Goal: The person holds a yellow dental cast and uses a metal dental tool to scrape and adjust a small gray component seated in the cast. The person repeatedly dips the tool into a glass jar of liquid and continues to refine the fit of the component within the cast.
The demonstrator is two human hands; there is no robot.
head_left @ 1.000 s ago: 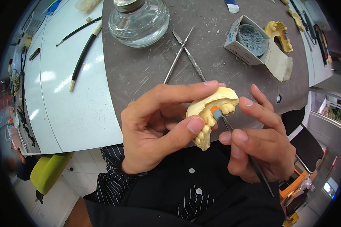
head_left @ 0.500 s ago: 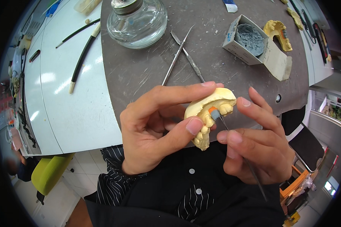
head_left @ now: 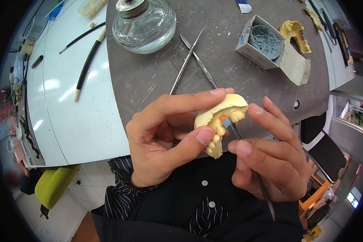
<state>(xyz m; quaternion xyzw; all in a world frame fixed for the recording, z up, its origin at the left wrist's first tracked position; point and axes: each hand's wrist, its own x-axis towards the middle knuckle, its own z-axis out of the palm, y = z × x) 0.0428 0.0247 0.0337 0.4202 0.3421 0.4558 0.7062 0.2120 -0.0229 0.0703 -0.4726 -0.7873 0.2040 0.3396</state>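
My left hand is closed around a yellow plaster dental model, thumb on its tooth row and fingers along its outer edge. One tooth on the model is built up in blue-grey wax, with an orange patch beside it. My right hand pinches a thin metal wax carver between thumb and fingers. The carver's upper tip is right at the grey wax tooth; whether it touches I cannot tell. Its other end points down toward my black clothing. My right index fingertip is close to the model's edge.
Two metal carving tools lie crossed on the grey mat. A glass spirit burner stands behind them. Right of it sits an open box of blue-grey wax, beside another yellow model. A black-handled tool lies on the white table.
The carver has turned in my right hand, showing a broader side, and its lower end has swung left. Both hands and the model have shifted slightly left.
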